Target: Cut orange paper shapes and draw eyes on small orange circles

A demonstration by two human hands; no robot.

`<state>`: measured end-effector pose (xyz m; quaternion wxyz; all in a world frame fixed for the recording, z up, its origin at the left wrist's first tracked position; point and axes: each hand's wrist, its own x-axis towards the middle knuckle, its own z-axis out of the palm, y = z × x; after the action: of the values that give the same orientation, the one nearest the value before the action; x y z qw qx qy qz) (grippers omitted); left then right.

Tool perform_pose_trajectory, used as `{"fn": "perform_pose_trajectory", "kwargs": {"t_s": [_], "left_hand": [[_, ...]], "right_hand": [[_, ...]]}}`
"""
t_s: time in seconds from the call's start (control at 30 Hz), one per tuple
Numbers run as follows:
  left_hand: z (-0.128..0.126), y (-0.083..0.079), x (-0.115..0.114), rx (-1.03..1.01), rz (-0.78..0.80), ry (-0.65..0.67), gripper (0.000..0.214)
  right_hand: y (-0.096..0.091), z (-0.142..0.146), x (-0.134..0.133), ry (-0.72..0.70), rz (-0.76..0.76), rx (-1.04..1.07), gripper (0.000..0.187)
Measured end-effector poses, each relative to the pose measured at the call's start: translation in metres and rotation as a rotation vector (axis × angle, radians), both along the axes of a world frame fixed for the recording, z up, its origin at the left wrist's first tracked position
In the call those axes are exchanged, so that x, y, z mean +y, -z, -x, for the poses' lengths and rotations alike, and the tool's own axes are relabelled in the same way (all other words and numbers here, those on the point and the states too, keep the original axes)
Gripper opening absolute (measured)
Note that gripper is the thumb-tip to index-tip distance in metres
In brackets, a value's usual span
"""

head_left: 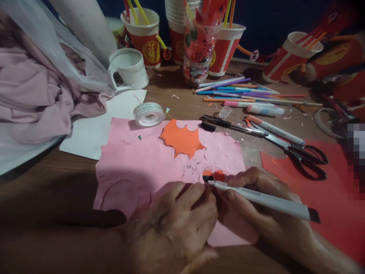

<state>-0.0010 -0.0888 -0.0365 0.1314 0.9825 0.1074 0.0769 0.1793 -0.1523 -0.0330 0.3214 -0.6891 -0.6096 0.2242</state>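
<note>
My right hand (268, 201) is closed around a white marker (265, 198) with a dark end. The marker's black tip touches a small orange paper piece (219, 175), part of which is black. These small pieces lie over pink paper (128, 160) that bears drawn outlines and scribbles. My left hand (182, 224) rests on the same sheet, just left of the tip. Its fingers are curled together; whatever is under the fingertips is hidden. An orange spiky paper cutout (182, 139) lies farther up the pink sheet.
Behind the sheet are a tape roll (149, 115), a white mug (129, 68), red paper cups (148, 47) and a clear cup (196, 53). Thin coloured sticks (234, 89), a black pen (234, 125), and scissors (291, 147) lie right. Red paper (322, 194) and bundled cloth (37, 87) flank the area.
</note>
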Motion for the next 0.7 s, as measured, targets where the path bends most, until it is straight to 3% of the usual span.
{"fn": "perform_pose_trajectory", "kwargs": {"t_s": [0.4, 0.7], "left_hand": [[0.0008, -0.0008, 0.0048, 0.022, -0.022, 0.065, 0.040], [0.0014, -0.0012, 0.0026, 0.031, -0.011, 0.041, 0.041]], "right_hand": [[0.0006, -0.0036, -0.0015, 0.014, -0.017, 0.115, 0.009], [-0.0046, -0.0041, 0.0006, 0.071, -0.051, 0.160, 0.007]]}}
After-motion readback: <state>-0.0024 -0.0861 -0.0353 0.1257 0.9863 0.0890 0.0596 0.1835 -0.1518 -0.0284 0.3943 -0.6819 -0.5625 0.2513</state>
